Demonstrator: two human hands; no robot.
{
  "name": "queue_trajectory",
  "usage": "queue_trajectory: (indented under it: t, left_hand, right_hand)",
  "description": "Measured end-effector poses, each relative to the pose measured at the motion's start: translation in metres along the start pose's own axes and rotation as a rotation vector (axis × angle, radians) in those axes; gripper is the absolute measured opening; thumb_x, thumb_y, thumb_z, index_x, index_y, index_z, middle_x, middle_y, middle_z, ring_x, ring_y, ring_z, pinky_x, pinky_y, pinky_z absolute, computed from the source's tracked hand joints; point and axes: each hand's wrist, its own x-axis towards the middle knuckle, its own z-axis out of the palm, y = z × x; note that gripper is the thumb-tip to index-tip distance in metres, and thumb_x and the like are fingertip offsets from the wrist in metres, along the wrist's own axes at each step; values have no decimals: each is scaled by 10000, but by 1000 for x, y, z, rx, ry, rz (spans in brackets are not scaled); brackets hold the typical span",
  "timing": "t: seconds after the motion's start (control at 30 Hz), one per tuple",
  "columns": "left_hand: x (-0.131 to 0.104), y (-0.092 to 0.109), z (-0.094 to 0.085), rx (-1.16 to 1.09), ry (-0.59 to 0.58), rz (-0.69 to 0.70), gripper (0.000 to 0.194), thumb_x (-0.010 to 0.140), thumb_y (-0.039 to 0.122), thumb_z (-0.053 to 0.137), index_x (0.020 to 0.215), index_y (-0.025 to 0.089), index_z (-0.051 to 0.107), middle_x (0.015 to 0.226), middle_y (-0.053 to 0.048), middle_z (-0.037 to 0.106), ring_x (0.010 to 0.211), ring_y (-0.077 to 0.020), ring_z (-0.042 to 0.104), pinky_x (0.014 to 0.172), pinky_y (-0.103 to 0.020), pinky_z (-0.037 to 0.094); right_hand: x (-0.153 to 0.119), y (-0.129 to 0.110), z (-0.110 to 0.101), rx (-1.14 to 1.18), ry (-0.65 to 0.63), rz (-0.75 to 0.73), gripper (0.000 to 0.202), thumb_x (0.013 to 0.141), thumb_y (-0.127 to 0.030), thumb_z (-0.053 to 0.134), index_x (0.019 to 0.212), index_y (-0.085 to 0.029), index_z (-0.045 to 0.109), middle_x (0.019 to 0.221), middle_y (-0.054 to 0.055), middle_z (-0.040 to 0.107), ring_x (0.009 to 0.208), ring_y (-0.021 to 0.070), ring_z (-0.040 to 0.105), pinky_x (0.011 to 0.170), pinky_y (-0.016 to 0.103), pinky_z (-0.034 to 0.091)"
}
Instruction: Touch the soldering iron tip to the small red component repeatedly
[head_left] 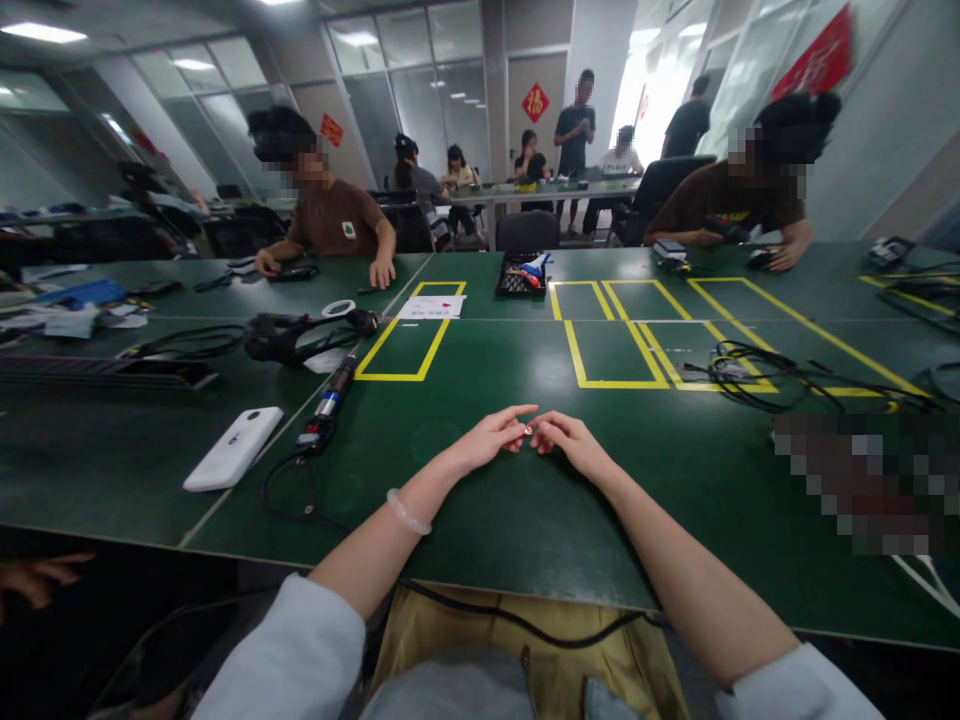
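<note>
Over the green tabletop (480, 510), near its front edge, my two hands meet at the fingertips. A tiny red-and-white thing (529, 430) shows between them, too small to name. My left hand (495, 437) pinches at it with the thumb side, its index finger stretched above. My right hand (567, 440) comes to the same spot with bent fingers pressed together. A pale bangle (409, 513) circles my left wrist. How each fingertip touches the small thing is partly hidden.
Left of my hands lie a white case-like object (234, 450) and a black handheld device (322, 410) with a cable. Yellow tape (394, 378) marks rectangles. A black tray (523, 275) stands farther back. Black cables (739, 375) lie right. Two people sit opposite.
</note>
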Motion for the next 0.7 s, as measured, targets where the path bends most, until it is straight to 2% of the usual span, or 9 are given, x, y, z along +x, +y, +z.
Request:
queue_trajectory:
  t: [0.07,0.13,0.27,0.33,0.43,0.53,0.7]
  left_hand:
    - [4,-8,8,-32,-41,19,624,830,411,584,1377,144,443,780,0,570,651,-79,487,632,-228,392]
    - [5,-14,10,-47,-32,39,623,830,417,590,1372,146,447,749,11,566,625,-73,474,610,-222,377]
    - [4,-22,8,-94,78,17,536,837,435,581,1283,149,501,704,18,579,612,-77,515,628,-228,414]
    - [5,-24,7,-118,133,-24,448,826,462,590,1130,135,556,692,9,593,611,-85,548,638,-240,444]
    - [6,-27,7,-118,144,-56,384,771,467,659,931,132,560,716,-13,623,645,-97,593,664,-256,483]
    - [6,-28,7,-88,146,-30,372,727,435,709,886,137,553,755,-19,632,692,-102,613,670,-252,500]
    - [4,-30,4,-30,185,42,337,710,382,720,866,146,537,781,3,603,691,-86,593,646,-243,517]
  right_hand:
    - [0,-1,2,58,-47,12,328,858,-489,569,918,-168,597,741,32,677,601,126,589,591,262,469]
    - [-1,-1,5,87,-79,26,311,835,-476,613,885,-171,574,742,29,679,604,122,591,569,248,455]
    - [-1,0,9,72,-53,20,296,810,-443,653,881,-180,538,730,10,651,601,117,575,541,233,429]
    - [-1,3,8,7,3,-25,277,809,-419,655,889,-185,530,743,1,626,601,113,559,545,234,426]
    - [-1,5,7,-186,72,-115,217,825,-370,637,894,-188,541,760,-5,599,631,114,541,590,246,425]
    - [-2,5,6,-340,85,-133,187,831,-344,626,907,-190,551,722,-18,573,620,115,513,590,245,407]
    - [-2,3,5,-364,76,-103,152,850,-327,586,896,-183,569,729,-12,566,602,111,484,578,241,396]
